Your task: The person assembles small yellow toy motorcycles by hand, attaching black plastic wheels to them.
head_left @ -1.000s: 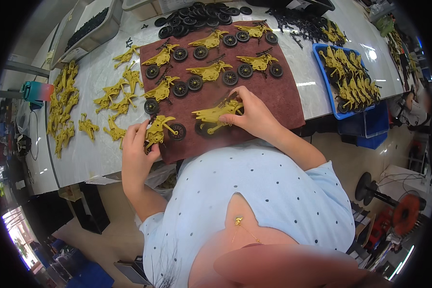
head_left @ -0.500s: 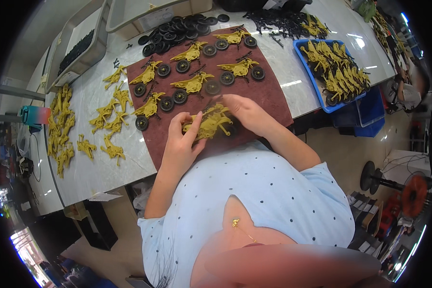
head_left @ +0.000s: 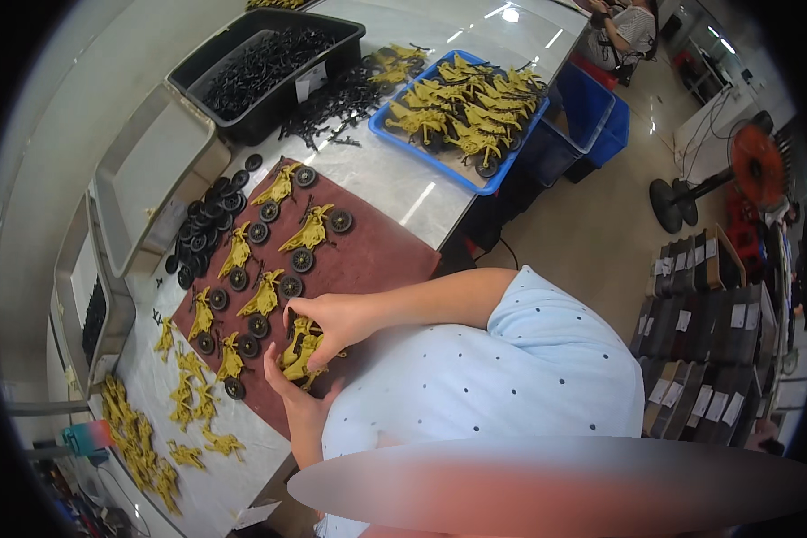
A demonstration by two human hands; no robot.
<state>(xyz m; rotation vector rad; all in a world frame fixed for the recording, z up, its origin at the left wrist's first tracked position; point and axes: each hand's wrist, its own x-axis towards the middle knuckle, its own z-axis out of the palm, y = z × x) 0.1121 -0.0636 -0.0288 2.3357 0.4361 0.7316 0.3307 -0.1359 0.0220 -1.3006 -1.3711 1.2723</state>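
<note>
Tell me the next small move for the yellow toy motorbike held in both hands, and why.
Probably lay the yellow toy motorbike down in the open spot on the maroon mat, beside the finished bikes. Both the left hand and right hand grip it just above that mat, where wheeled bikes already lie in rows.

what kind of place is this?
Likely a small toy assembly workshop. Both hands, left hand and right hand, hold a yellow toy motorbike over a dark red mat lined with finished ones. A blue tray holds more bikes, and a black bin holds black parts.
</note>
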